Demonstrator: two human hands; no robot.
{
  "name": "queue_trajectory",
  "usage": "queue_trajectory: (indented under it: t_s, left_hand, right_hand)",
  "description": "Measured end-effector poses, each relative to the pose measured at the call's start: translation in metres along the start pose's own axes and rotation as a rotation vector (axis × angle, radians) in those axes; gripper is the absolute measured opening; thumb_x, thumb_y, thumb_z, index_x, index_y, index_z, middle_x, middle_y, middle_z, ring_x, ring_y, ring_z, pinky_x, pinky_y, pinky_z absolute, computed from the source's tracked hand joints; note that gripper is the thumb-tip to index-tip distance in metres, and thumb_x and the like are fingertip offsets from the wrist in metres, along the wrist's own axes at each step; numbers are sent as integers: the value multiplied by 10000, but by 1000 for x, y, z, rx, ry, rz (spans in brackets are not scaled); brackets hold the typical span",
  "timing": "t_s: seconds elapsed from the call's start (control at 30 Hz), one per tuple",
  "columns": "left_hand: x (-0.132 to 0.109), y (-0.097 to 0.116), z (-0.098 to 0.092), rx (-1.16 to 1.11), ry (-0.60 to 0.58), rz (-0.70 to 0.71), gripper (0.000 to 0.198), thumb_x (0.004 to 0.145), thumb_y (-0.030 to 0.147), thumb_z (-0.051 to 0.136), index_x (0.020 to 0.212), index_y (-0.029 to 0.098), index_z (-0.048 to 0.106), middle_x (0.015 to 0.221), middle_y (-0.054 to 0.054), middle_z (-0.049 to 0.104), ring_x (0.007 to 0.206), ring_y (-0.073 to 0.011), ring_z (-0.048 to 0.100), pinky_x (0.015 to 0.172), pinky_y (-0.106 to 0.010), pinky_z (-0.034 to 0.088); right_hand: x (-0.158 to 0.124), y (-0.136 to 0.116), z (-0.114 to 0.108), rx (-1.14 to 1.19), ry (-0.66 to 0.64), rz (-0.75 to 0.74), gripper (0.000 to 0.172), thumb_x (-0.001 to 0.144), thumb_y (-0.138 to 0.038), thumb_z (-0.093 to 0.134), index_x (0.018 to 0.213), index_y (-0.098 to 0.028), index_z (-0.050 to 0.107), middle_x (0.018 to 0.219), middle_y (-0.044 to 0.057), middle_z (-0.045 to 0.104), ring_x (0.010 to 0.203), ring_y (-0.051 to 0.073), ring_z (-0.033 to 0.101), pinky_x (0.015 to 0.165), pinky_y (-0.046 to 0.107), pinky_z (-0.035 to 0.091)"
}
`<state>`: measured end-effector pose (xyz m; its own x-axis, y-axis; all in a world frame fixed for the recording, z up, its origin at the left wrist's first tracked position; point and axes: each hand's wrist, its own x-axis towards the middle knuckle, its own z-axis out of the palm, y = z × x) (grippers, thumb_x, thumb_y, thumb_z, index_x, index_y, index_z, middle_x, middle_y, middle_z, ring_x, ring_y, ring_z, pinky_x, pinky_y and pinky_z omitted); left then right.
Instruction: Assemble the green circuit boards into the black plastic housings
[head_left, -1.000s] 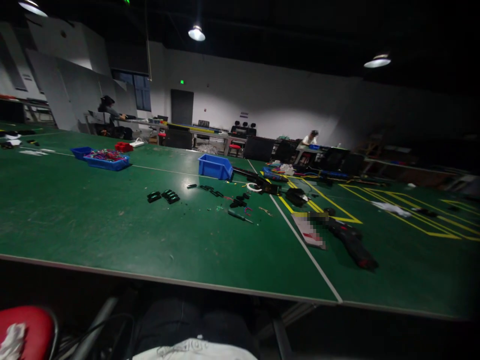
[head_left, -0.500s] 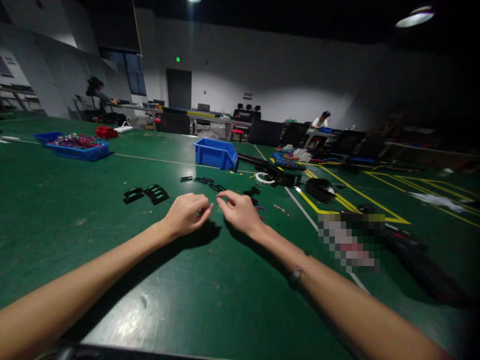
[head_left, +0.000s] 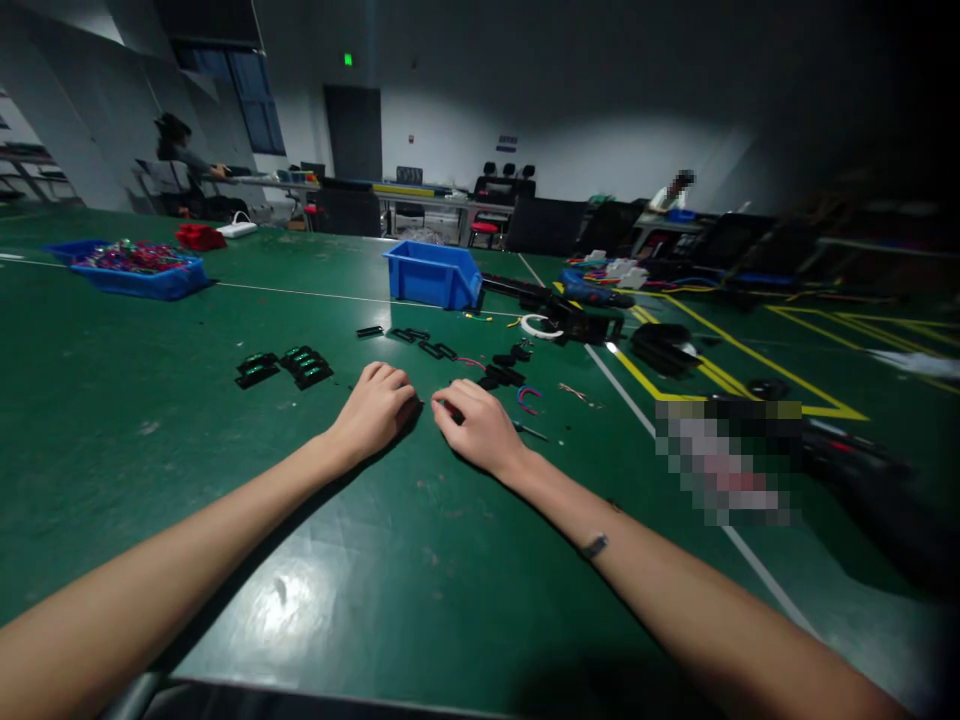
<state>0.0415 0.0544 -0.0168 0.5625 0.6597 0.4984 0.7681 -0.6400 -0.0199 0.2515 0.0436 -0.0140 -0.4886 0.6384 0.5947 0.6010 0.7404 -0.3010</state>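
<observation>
My left hand (head_left: 377, 410) rests low over the green table (head_left: 360, 570), back up, with its fingers curled closed. Just right of it, my right hand (head_left: 478, 425) is also closed, thumb and forefinger brought together toward the left fingertips. A tiny dark bit shows between the hands; what either holds is hidden or too small to name. Left of my left hand lie black pieces with green boards (head_left: 306, 366). Beyond the hands are several black rectangular frames (head_left: 424, 342). Small black parts (head_left: 502, 372), a red-and-blue wire (head_left: 528, 400) and a thin pointed tool (head_left: 531, 431) lie near my right hand.
A blue bin (head_left: 431, 275) stands behind the frames. At far left, a blue tray (head_left: 142, 282) holds colourful wire bundles near a red object (head_left: 201, 237). Right of centre are a white ring (head_left: 540, 327) and a black power tool (head_left: 847, 450). Two people sit at distant tables.
My view has tipped down slightly. My left hand has turned back-up and its thumb has gone out of sight. Both hands appear lower, nearer the tabletop. The thin tool now shows beside my right wrist.
</observation>
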Motion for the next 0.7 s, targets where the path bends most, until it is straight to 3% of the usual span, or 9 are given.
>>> queue_trajectory:
  t_s: [0.17, 0.27, 0.4, 0.5, 0.7]
  left_hand:
    - [-7, 11, -4, -5, 77, -96, 170, 957, 206, 519, 846, 166, 641, 888, -93, 616, 909, -250, 542, 913, -427, 370]
    - [-5, 30, -8, -126, 173, -197, 139, 962, 209, 512, 893, 168, 625, 929, -89, 632, 892, -233, 559, 865, -389, 393]
    - [2, 47, -12, -338, 273, -224, 153, 988, 252, 492, 907, 179, 599, 908, -65, 650, 870, -209, 589, 825, -339, 423]
    - [0, 35, -12, -465, 245, -182, 143, 984, 270, 501, 941, 184, 606, 912, -61, 668, 860, -202, 608, 803, -313, 448]
    - [-10, -5, -9, -517, 296, -287, 154, 977, 270, 506, 909, 179, 610, 905, -54, 676, 831, -191, 619, 774, -295, 459]
  right_hand:
    - [-11, 3, -18, -134, 132, 67, 188, 973, -222, 497, 1007, -185, 678, 976, 97, 683, 982, 240, 596, 904, 372, 405]
    - [-20, 19, -33, -225, 218, 210, 208, 949, -218, 503, 1039, -180, 686, 1035, 116, 682, 1014, 268, 590, 902, 395, 406]
    - [-25, 45, -39, -247, 215, 300, 244, 935, -211, 494, 1044, -183, 710, 1066, 127, 688, 1011, 280, 584, 889, 403, 423]
    - [-21, 59, -33, -216, 164, 268, 263, 929, -220, 510, 1095, -198, 713, 1106, 113, 701, 1047, 276, 585, 918, 414, 420]
    - [-13, 71, -20, -139, 69, 256, 279, 924, -235, 539, 1136, -212, 718, 1174, 93, 714, 1144, 259, 595, 1005, 424, 398]
